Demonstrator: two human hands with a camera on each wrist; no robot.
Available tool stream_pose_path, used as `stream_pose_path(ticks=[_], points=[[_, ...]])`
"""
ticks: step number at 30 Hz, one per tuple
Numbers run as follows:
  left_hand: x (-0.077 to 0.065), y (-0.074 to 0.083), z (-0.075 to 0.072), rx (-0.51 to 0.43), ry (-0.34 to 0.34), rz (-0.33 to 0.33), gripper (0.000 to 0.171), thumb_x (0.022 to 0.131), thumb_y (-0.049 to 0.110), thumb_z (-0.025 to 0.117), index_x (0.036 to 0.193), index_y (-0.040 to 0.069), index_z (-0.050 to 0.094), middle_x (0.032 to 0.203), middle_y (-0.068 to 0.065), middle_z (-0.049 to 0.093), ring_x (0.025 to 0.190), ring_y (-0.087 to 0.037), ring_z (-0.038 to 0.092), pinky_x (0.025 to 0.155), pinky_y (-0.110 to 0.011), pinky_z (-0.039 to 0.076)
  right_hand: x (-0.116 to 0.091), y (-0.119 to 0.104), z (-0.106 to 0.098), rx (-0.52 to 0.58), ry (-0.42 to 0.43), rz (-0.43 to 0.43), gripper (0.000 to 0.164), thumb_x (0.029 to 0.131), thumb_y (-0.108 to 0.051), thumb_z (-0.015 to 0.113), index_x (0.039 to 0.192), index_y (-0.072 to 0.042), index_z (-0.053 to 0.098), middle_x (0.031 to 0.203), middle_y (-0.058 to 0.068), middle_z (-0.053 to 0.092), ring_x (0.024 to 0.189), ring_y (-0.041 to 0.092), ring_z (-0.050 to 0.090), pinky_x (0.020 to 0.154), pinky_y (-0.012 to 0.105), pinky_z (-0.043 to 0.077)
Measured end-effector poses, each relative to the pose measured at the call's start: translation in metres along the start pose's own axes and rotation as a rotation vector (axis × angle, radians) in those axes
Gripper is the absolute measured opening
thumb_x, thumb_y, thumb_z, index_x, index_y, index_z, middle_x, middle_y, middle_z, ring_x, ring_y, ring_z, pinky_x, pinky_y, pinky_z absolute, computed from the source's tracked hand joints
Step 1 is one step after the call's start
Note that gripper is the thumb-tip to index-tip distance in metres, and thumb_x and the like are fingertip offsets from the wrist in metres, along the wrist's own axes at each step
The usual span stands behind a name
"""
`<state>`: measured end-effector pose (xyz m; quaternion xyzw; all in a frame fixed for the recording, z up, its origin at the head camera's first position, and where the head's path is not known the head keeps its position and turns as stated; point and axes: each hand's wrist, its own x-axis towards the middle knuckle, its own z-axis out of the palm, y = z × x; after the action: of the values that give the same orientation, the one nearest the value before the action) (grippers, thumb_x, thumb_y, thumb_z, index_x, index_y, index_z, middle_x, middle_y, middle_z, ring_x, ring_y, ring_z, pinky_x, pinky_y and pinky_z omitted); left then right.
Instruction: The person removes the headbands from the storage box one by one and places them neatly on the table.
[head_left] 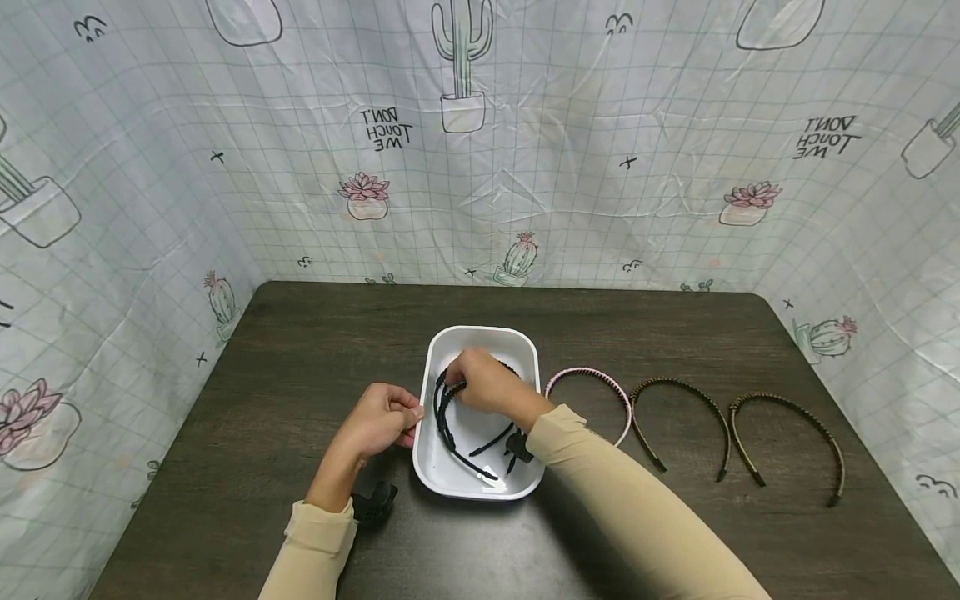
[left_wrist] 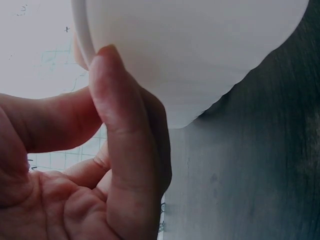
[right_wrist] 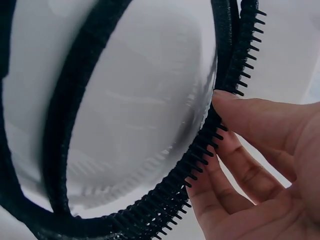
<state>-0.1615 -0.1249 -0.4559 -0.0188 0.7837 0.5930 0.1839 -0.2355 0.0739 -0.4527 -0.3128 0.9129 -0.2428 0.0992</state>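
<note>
My left hand point(head_left: 377, 421) grips the left rim of a white plastic tray point(head_left: 480, 492), thumb on one side and fingers on the other in the left wrist view. Inside this tray lie black headbands point(head_left: 441, 423), overlapping one another along its left side. My right hand point(head_left: 487, 382) reaches into the tray from the right and pinches a black toothed headband point(right_wrist: 167, 187) between thumb and fingers. In the right wrist view its comb teeth point outward toward my fingers, and another smooth black band point(right_wrist: 62, 110) curves beside it.
To the right of the tray, a pink headband point(head_left: 628, 407) and two brown-gold headbands point(head_left: 678, 381) point(head_left: 795, 406) lie in a row on the dark wooden table point(head_left: 322, 333). A patterned white cloth point(head_left: 525, 183) hangs behind and at both sides.
</note>
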Motion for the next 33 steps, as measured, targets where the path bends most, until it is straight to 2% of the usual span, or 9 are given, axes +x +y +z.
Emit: stream_pose_path(ticks=[3, 12, 20, 28, 33], points=[[-0.0001, 0.0003, 0.0, 0.001, 0.002, -0.001, 0.017, 0.1, 0.0, 0.062, 0.107, -0.015, 0.064, 0.072, -0.006, 0.064, 0.06, -0.011, 0.063, 0.056, -0.025, 0.059, -0.0001, 0.0003, 0.0012, -0.003, -0.001, -0.004, 0.021, 0.072, 0.013, 0.068, 0.082, -0.004, 0.078, 0.075, 0.001, 0.073, 0.069, 0.01, 0.049, 0.064, 0.024, 0.048], [-0.0005, 0.0012, 0.0002, 0.011, 0.001, -0.002, 0.019, 0.101, 0.002, 0.062, 0.108, -0.015, 0.064, 0.073, -0.008, 0.065, 0.061, -0.012, 0.063, 0.056, -0.025, 0.059, 0.0005, 0.0023, 0.004, -0.021, 0.012, -0.008, 0.026, 0.072, 0.014, 0.066, 0.084, -0.005, 0.08, 0.083, 0.003, 0.079, 0.077, 0.017, 0.067, 0.071, 0.026, 0.056], [0.0002, 0.0011, 0.0003, -0.004, -0.005, 0.005, 0.017, 0.1, 0.001, 0.062, 0.107, -0.015, 0.064, 0.074, -0.01, 0.066, 0.061, -0.011, 0.063, 0.056, -0.025, 0.059, 0.0002, 0.0027, 0.0035, -0.033, 0.013, -0.011, 0.029, 0.074, 0.014, 0.066, 0.088, -0.006, 0.082, 0.088, 0.002, 0.081, 0.083, 0.015, 0.071, 0.076, 0.026, 0.059], [0.0011, -0.0001, -0.0004, 0.001, -0.008, 0.006, 0.019, 0.1, 0.001, 0.062, 0.108, -0.016, 0.064, 0.073, -0.01, 0.066, 0.061, -0.011, 0.063, 0.056, -0.025, 0.059, 0.0003, 0.0013, 0.0019, -0.04, 0.018, -0.049, 0.029, 0.073, 0.015, 0.068, 0.085, -0.006, 0.083, 0.087, 0.003, 0.08, 0.081, 0.013, 0.068, 0.074, 0.025, 0.058], [0.0011, 0.0, -0.0007, 0.001, -0.008, -0.001, 0.019, 0.1, 0.0, 0.061, 0.108, -0.017, 0.064, 0.071, -0.007, 0.064, 0.061, -0.011, 0.063, 0.056, -0.024, 0.058, 0.0, -0.0008, -0.0002, -0.047, 0.019, -0.058, 0.027, 0.074, 0.014, 0.069, 0.086, -0.006, 0.083, 0.089, 0.005, 0.081, 0.085, 0.016, 0.072, 0.077, 0.026, 0.059]])
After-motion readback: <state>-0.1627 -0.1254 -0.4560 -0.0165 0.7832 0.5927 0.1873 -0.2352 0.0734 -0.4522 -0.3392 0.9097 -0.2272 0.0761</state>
